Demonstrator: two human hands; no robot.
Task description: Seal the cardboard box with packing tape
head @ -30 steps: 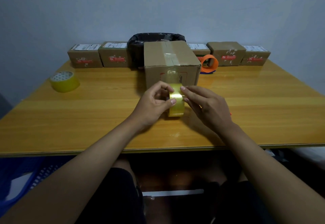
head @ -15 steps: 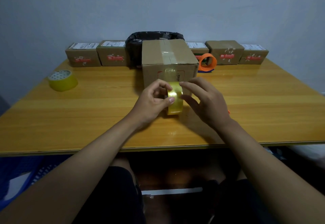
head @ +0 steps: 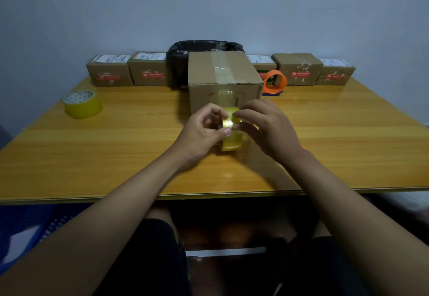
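At the middle of the yellow wooden bench [head: 348,133] stood the brown cardboard box [head: 224,82], a clear strip already down its top seam and over the front edge; more sealing looked likely. Just in front, the left hand [head: 202,135] had its grip closed on the small translucent yellow tape roll [head: 231,136], standing on edge, while the right hand [head: 270,128] arched over, fingertips [head: 236,115] pinching at its rim, apparently seeking the loose end.

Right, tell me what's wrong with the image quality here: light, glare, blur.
Head view: dim, bluish light; soft glare on the table top near its front edge; wide-angle bending of the table edge; lap area nearly black; tape roll between the hands slightly soft.
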